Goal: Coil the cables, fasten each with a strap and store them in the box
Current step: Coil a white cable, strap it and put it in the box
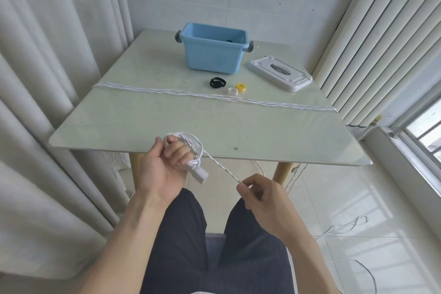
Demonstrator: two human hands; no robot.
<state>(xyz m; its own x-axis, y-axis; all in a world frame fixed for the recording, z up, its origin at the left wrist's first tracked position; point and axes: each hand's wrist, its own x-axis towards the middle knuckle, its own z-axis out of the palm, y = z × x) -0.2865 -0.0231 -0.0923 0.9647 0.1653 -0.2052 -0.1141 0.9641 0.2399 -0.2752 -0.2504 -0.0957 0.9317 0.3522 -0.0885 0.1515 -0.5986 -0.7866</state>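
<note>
My left hand (167,164) grips a small coil of white cable (193,148) wound round its fingers, with a white plug end (200,175) sticking out below. From the coil a taut strand runs to my right hand (260,194), which pinches it at the fingertips. Another bundle of white cables (214,96) lies stretched across the table from edge to edge. A black strap (217,82), a white strap (233,91) and a yellow strap (241,87) lie in front of the blue box (212,57), which stands open at the back with something dark inside.
The box's white lid (280,73) lies to the right of the box. The glass table (143,122) has its near edge just past my hands. Loose white cable trails over the floor (343,227) at right. Curtains hang on the left, a window at far right.
</note>
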